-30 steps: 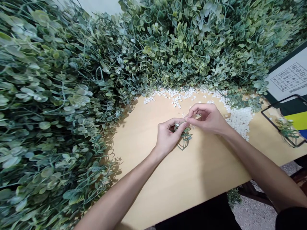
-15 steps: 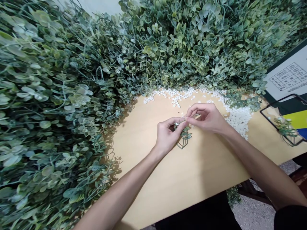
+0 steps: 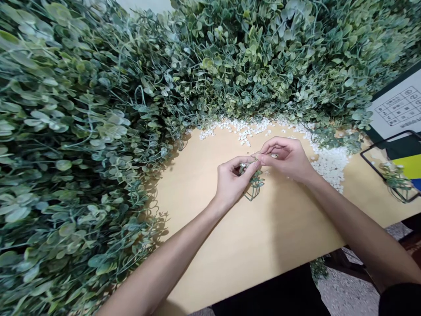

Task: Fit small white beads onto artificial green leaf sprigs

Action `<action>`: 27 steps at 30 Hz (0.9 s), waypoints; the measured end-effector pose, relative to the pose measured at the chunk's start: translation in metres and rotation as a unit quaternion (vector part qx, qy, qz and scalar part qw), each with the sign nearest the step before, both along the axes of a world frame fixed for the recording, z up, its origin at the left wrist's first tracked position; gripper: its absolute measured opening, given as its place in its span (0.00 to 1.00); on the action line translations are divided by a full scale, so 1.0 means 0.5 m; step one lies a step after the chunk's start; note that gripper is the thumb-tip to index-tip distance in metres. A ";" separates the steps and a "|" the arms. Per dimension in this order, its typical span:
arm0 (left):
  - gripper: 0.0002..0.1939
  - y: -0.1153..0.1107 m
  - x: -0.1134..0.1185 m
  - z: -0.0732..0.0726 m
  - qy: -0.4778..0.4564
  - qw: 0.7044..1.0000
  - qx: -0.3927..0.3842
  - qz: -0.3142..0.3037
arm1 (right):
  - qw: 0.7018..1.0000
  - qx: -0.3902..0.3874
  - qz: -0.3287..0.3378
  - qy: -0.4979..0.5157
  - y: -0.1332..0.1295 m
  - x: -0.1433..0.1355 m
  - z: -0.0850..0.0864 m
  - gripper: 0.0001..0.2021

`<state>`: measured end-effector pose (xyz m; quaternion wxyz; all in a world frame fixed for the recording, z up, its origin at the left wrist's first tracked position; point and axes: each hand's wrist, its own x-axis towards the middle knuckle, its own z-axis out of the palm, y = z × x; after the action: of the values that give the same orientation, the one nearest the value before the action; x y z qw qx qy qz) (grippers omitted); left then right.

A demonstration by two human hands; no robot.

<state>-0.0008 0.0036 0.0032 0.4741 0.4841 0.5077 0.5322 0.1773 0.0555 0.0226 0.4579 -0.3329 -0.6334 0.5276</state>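
Over the middle of the table, my left hand [image 3: 235, 175] is closed on a small artificial leaf sprig [image 3: 255, 188], whose green stems and leaves hang below the fingers. My right hand [image 3: 285, 157] is pinched at the sprig's upper end, its fingertips touching those of my left hand. What exactly the right fingertips hold is too small to make out. A small white piece shows inside the curl of my left fingers. Just beyond the hands lie many small white plastic pieces [image 3: 245, 131], with a denser heap of white pieces [image 3: 330, 166] right of my right wrist.
Thick piles of artificial greenery [image 3: 98, 145] border the wooden table [image 3: 210, 254] on the left and along the back. At right stand a black wire frame [image 3: 371, 164] with a sprig by it, a printed sheet [image 3: 399, 107] and a yellow-blue panel [image 3: 409, 166].
My right fingers have shifted slightly and pinch closer against the left fingertips. The view has moved a little, and both hands stay together on the sprig.
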 end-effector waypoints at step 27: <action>0.16 0.001 -0.008 -0.001 -0.029 0.999 -0.011 -0.013 | 0.991 -0.127 0.011 0.044 0.011 0.003 -0.010 0.17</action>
<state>-0.0048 0.0041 0.0028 0.5002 0.4699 0.4934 0.5344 0.1787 0.0609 0.0174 0.4337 -0.3581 -0.5442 0.6225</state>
